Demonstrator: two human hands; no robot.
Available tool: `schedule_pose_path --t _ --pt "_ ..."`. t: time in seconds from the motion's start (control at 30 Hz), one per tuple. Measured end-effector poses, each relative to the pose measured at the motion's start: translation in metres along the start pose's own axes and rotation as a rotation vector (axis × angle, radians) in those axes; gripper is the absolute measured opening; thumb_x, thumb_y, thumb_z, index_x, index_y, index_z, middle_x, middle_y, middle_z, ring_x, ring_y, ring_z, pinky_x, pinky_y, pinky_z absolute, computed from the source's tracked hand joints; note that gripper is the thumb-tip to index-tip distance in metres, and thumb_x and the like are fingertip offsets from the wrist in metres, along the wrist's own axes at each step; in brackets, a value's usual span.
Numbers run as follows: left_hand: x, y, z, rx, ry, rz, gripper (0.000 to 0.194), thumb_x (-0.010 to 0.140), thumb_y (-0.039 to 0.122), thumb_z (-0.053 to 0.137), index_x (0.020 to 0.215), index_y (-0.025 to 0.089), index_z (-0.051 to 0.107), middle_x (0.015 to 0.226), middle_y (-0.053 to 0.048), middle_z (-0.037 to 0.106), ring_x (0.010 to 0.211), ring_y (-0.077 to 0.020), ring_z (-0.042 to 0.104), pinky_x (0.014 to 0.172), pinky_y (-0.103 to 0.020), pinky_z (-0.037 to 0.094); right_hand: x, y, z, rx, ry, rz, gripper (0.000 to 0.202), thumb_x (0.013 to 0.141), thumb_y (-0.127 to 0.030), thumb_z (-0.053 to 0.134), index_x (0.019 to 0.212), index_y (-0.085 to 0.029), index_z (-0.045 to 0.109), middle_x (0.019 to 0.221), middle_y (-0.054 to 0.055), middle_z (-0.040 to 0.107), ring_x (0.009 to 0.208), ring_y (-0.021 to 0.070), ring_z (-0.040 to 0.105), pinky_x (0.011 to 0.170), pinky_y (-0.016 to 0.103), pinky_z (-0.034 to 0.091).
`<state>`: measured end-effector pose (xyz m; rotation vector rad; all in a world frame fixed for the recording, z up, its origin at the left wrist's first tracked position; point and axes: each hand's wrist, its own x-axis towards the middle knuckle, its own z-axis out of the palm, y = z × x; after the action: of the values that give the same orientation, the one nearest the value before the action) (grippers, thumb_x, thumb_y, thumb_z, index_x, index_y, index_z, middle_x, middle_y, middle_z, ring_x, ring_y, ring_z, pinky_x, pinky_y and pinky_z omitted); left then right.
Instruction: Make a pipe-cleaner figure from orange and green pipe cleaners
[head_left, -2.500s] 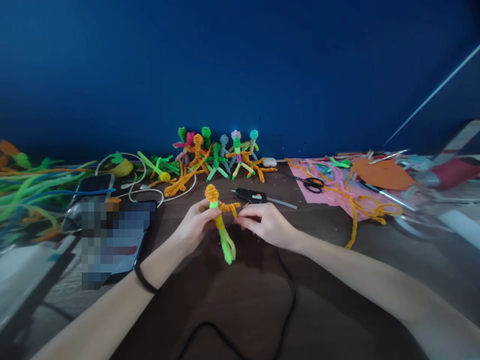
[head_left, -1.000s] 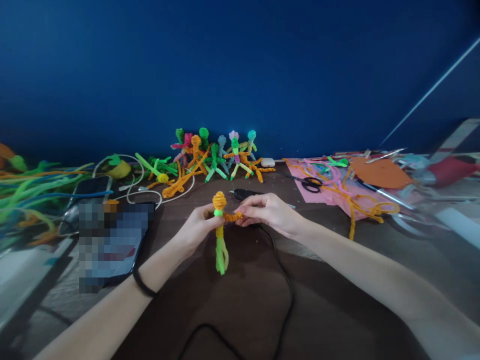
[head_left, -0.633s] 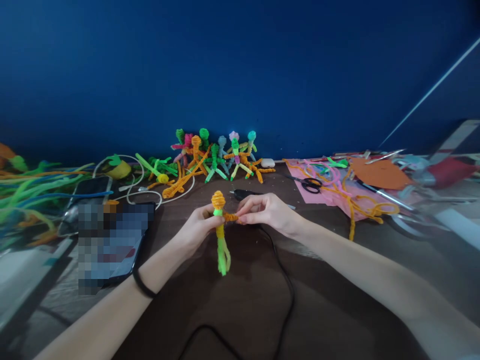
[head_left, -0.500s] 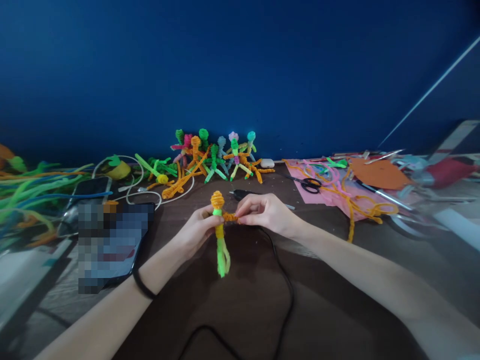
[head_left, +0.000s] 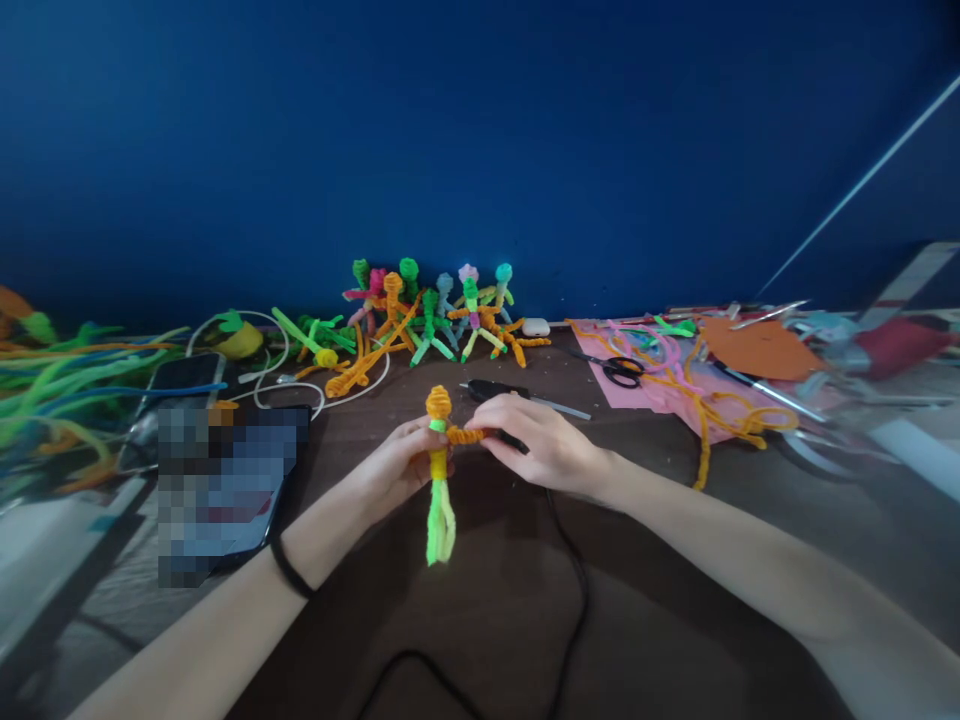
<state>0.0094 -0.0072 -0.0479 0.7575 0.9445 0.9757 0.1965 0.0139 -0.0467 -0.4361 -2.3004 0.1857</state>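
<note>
A pipe-cleaner figure (head_left: 438,462) hangs upright above the brown table (head_left: 480,600). It has a coiled orange head, a green neck, a yellow body and loose light green strands below. My left hand (head_left: 401,460) pinches it from the left, just under the head. Its coiled orange arm reaches to the right, and my right hand (head_left: 540,445) closes its thumb and fingers on the end. Behind my right hand lies a black-handled tool (head_left: 496,391), partly covered by it.
Several pipe-cleaner figures (head_left: 430,320) stand along the blue wall. Left are loose pipe cleaners (head_left: 67,385), a phone (head_left: 247,490) and a white cable. Right lie black scissors (head_left: 622,371), pink paper (head_left: 615,388) and orange paper (head_left: 757,345). A black cord crosses the front.
My right hand has shifted slightly right and turned, and more of the coiled orange arm shows. The figure's lower strands have swung a little to the left.
</note>
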Motion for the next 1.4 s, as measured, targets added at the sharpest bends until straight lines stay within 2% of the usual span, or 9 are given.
schedule_pose_path --t 0.13,0.23,0.57,0.83,1.0,1.1,1.2,1.3,1.4 --pt "-0.002 0.0 0.002 -0.054 -0.019 -0.087 0.005 0.059 0.009 0.056 0.062 0.012 0.057 0.054 0.0 0.054 0.05 -0.0082 0.05 0.051 -0.02 0.044 -0.001 0.001 -0.002 -0.242 -0.071 -0.198 0.022 0.086 -0.009 0.039 0.105 -0.015 0.047 0.095 0.008 0.058 0.089 0.0138 0.053 0.079 0.029 0.047" --pt "-0.003 0.0 0.004 -0.129 0.052 -0.2 0.009 0.063 0.007 0.051 0.062 0.011 0.059 0.054 -0.001 0.055 0.051 -0.0084 0.052 0.051 -0.019 0.045 -0.001 0.002 -0.004 -0.365 -0.09 -0.297 0.019 0.087 -0.01 0.039 0.104 -0.013 0.047 0.094 0.008 0.059 0.086 0.0147 0.053 0.079 0.03 0.047" --pt "0.002 -0.003 0.003 -0.248 0.094 -0.313 0.01 0.063 0.007 0.051 0.059 0.01 0.06 0.053 -0.003 0.054 0.045 -0.008 0.052 0.044 -0.015 0.044 0.0 0.004 0.0 -0.402 -0.098 -0.287 0.017 0.088 -0.009 0.036 0.1 -0.013 0.048 0.09 0.007 0.059 0.081 0.0137 0.052 0.075 0.028 0.047" --pt "0.002 -0.004 0.001 -0.228 0.001 -0.33 0.009 0.065 0.009 0.05 0.062 0.009 0.058 0.051 -0.002 0.052 0.043 -0.0079 0.049 0.04 -0.016 0.042 -0.002 0.004 0.002 -0.551 -0.089 -0.298 0.018 0.088 -0.009 0.036 0.1 -0.013 0.048 0.078 0.006 0.058 0.073 0.0142 0.053 0.066 0.028 0.045" --pt "0.0 0.0 0.0 -0.214 0.018 -0.371 0.006 0.066 0.01 0.052 0.062 0.009 0.057 0.052 -0.001 0.052 0.042 -0.0072 0.048 0.04 -0.016 0.041 -0.005 0.008 0.005 -0.501 -0.116 -0.323 0.018 0.087 -0.009 0.036 0.097 -0.013 0.05 0.075 0.005 0.057 0.071 0.0143 0.053 0.066 0.029 0.044" --pt "-0.001 0.008 -0.003 -0.177 0.021 -0.319 0.011 0.07 0.019 0.054 0.067 0.01 0.06 0.057 -0.004 0.058 0.048 -0.0102 0.052 0.046 -0.021 0.045 -0.005 0.009 0.008 -0.371 -0.075 -0.181 0.018 0.085 -0.009 0.036 0.095 -0.013 0.051 0.075 0.006 0.058 0.073 0.0151 0.054 0.067 0.03 0.045" --pt "0.001 0.012 -0.006 -0.233 -0.073 -0.253 0.026 0.072 0.031 0.05 0.074 0.009 0.062 0.064 -0.008 0.061 0.056 -0.0149 0.056 0.057 -0.028 0.049 -0.004 0.007 0.011 -0.08 0.034 0.17 0.015 0.082 -0.01 0.043 0.094 -0.016 0.051 0.079 0.004 0.059 0.072 0.0128 0.055 0.068 0.027 0.046" --pt "0.005 0.007 -0.009 -0.221 -0.159 -0.057 0.018 0.069 0.019 0.052 0.078 0.009 0.064 0.071 -0.006 0.062 0.059 -0.0124 0.055 0.065 -0.028 0.049 -0.001 0.003 0.014 0.319 0.111 0.495 0.014 0.078 -0.016 0.052 0.091 -0.017 0.048 0.075 0.0 0.057 0.065 0.0096 0.055 0.062 0.024 0.048" --pt "0.008 -0.004 -0.008 -0.121 -0.143 0.081 0.012 0.069 0.011 0.057 0.079 0.014 0.063 0.076 -0.003 0.063 0.065 -0.0117 0.057 0.071 -0.029 0.047 0.0 -0.001 0.019 0.648 0.126 0.639 0.017 0.075 -0.019 0.056 0.088 -0.017 0.046 0.072 -0.001 0.054 0.063 0.0089 0.056 0.06 0.024 0.049"
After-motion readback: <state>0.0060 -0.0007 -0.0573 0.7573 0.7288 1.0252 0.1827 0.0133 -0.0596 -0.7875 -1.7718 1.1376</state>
